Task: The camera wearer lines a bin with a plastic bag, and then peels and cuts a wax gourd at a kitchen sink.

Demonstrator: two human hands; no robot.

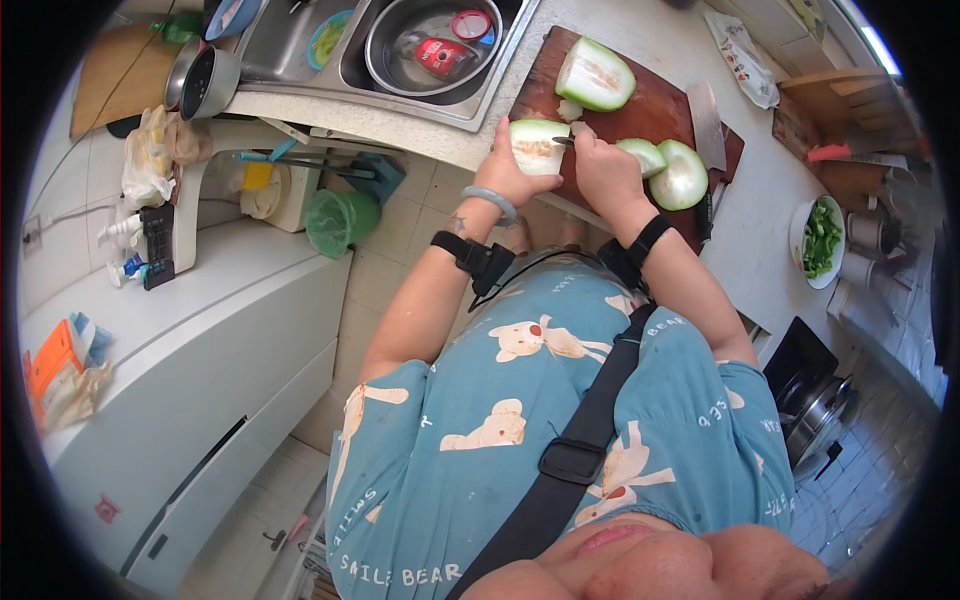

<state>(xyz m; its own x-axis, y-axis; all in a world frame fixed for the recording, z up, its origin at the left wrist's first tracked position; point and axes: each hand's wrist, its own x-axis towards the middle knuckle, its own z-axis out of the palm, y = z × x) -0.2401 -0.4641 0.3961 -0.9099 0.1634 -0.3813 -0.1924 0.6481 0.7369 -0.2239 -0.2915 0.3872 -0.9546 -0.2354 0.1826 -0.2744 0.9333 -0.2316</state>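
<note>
My left hand (504, 174) grips a cut piece of pale green gourd (537, 135), with its white, seedy core facing up. My right hand (611, 174) is closed around a small metal utensil (562, 141). Only its end shows, against the right edge of that core; I cannot tell whether it is a spoon or a blade. Behind my hands, a larger gourd chunk (596, 75) lies on the brown cutting board (546, 64). Scraps of white pith (569, 110) sit just below it. Right of my right hand are two more gourd pieces, a smaller one (641, 157) and a hollowed one (679, 176).
A cleaver (705, 124) lies along the board's right side. At the back left, a steel basin (375, 56) holding a red-labelled bottle stands in the sink (349, 94). A bowl of chopped greens (821, 240) is on the right counter. A green bin (341, 225) stands on the floor.
</note>
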